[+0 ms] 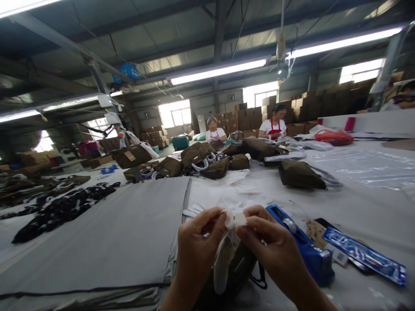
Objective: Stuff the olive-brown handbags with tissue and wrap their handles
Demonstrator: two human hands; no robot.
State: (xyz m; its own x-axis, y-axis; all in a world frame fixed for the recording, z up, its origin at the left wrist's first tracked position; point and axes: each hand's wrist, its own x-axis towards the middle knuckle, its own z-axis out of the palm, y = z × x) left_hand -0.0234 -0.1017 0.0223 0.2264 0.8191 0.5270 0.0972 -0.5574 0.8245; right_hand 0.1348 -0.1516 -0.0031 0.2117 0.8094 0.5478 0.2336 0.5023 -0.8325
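My left hand (201, 244) is closed, its thumb and fingers pinching a soft white wrapping (229, 219). Close beside it, my right hand (270, 237) pinches a small white piece (240, 220), perhaps paper or tape; its exact kind is unclear. A wrapped, whitish strap or handle (222, 263) hangs down below the fingers. Under both hands lies a dark olive bag (241, 263), partly hidden by them, with a black loop (260, 278) at its right side. A blue tape dispenser (301, 244) stands just right of my right hand.
Grey sheets (113, 233) are stacked at left, with black straps (61, 211) beyond. Several olive bags (194, 157) lie across the table, one (301, 175) apart at right. A blue-and-white packet (365, 255) lies at right. Two people (215, 131) sit at the far side.
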